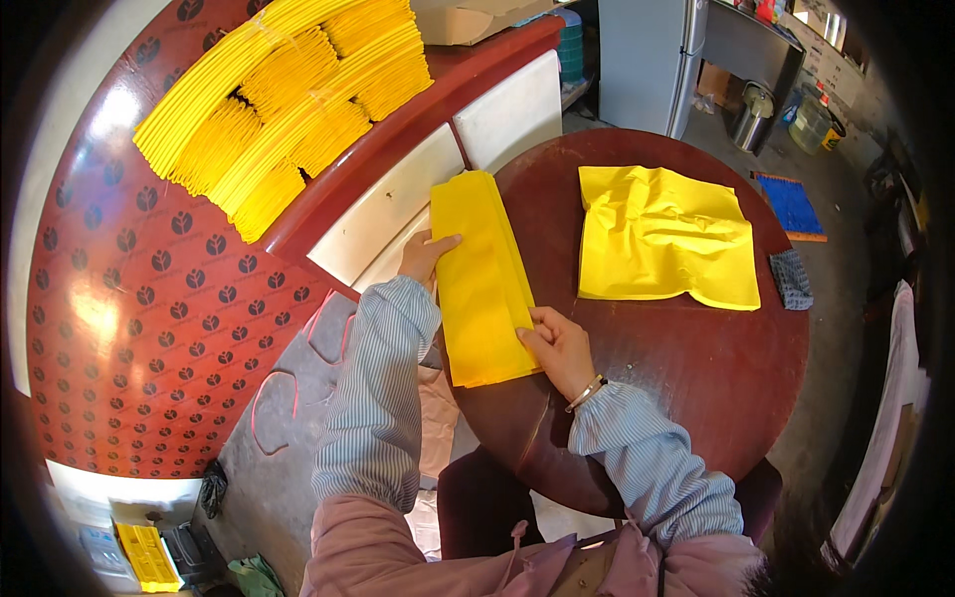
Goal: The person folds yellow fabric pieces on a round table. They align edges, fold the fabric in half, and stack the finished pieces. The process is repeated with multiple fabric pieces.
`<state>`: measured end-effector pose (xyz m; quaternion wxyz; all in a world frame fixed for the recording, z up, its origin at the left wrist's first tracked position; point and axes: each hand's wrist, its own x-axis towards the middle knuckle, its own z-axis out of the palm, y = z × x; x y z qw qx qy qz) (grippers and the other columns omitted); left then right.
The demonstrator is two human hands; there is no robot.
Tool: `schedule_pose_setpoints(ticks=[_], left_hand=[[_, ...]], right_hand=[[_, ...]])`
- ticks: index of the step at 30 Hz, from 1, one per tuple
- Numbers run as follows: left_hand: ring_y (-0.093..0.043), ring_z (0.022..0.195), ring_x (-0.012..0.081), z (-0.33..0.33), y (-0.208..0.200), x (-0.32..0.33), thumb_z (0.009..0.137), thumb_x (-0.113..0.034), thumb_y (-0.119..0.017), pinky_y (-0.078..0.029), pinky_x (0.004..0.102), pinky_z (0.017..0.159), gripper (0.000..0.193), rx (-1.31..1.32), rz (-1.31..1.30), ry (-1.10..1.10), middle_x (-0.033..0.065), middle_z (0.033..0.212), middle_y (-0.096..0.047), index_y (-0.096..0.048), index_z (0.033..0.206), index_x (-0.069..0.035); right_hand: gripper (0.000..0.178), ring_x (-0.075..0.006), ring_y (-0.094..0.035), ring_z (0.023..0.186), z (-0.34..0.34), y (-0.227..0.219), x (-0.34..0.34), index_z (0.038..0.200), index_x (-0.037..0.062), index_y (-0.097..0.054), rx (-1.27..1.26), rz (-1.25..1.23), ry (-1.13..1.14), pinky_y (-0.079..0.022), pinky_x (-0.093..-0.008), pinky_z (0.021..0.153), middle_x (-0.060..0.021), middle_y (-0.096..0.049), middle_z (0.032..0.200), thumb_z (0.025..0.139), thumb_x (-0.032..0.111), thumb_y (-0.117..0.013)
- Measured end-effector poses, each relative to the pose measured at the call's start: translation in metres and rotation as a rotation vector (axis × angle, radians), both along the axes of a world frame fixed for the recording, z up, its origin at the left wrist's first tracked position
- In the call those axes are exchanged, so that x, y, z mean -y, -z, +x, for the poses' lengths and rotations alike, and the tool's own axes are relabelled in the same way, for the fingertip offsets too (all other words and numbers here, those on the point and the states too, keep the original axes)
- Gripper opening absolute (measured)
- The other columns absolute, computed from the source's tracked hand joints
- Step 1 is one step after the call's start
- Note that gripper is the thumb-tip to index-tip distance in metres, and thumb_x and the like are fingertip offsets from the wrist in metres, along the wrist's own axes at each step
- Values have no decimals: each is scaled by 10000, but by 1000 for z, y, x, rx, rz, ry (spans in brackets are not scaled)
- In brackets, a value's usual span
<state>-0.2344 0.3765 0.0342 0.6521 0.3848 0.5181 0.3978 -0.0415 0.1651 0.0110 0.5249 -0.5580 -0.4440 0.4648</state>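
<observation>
A long bundle of folded yellow paper (482, 289) lies at a slant over the left edge of a round dark-red table (657, 388). My left hand (426, 259) holds its left long side, thumb on top and the other fingers partly hidden. At the lower right edge, my right hand (559, 348) pinches the paper between thumb and fingers. The layers are slightly fanned along the right side. Farther right on the table rests a creased yellow sheet or stack of sheets (667, 239), touched by neither hand.
Tied piles of folded yellow paper (288, 109) cover part of a red patterned surface (159, 298) at left. A dark cloth (791, 280) sits at the round table's right edge. Behind are a grey fridge (644, 60) and a metal flask (754, 116). Pink string (274, 408) trails on the floor.
</observation>
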Motion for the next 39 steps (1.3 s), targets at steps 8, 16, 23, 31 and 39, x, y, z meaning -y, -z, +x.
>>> schedule_pose_setpoints(ticks=[8, 16, 23, 31, 39], left_hand=[[-777, 1021, 322, 11, -6, 0, 931, -90, -818, -640, 376, 954, 586, -115, 13, -75, 248, 1241, -723, -536, 1414, 82], [-289, 1585, 428, 36, -12, -2, 1016, -237, -716, -285, 486, 1290, 714, -1048, 986, 371, 271, 1669, -367, -387, 1602, 6], [-166, 1642, 433, 59, 26, -6, 1107, -543, -480, -168, 554, 1326, 795, -1303, 862, 531, 273, 1745, -244, -298, 1673, -14], [-152, 1654, 389, 63, 27, 1, 1094, -617, -450, -164, 519, 1334, 852, -1372, 888, 492, 234, 1765, -223, -274, 1688, -31], [-151, 1657, 375, 66, 21, 0, 1087, -639, -438, -157, 526, 1335, 871, -1442, 845, 534, 220, 1772, -215, -262, 1695, -41]], right_hand=[[268, -27, -593, 727, -3, 12, -3, 1265, -33, -684, -97, -10, 43, -457, -209, 662, 32, -693, 817, 1017, 68, -692], [292, -38, -632, 746, 4, 13, -2, 1287, -48, -674, -163, -75, 10, -486, -192, 705, 3, -726, 859, 1014, 56, -689], [209, -69, -688, 747, 3, 13, 12, 1187, -41, -685, -130, -75, 7, -514, -229, 625, -31, -747, 840, 1044, 112, -686], [316, -239, -648, 515, 29, -34, 53, 860, 28, -666, 432, -7, -62, -470, -348, 489, -88, -658, 637, 1057, 272, -706], [524, -303, -514, 1448, -12, -41, 0, 1437, 120, -629, 939, 644, -284, -351, -530, 1251, -107, -602, 1497, 974, 345, -724]])
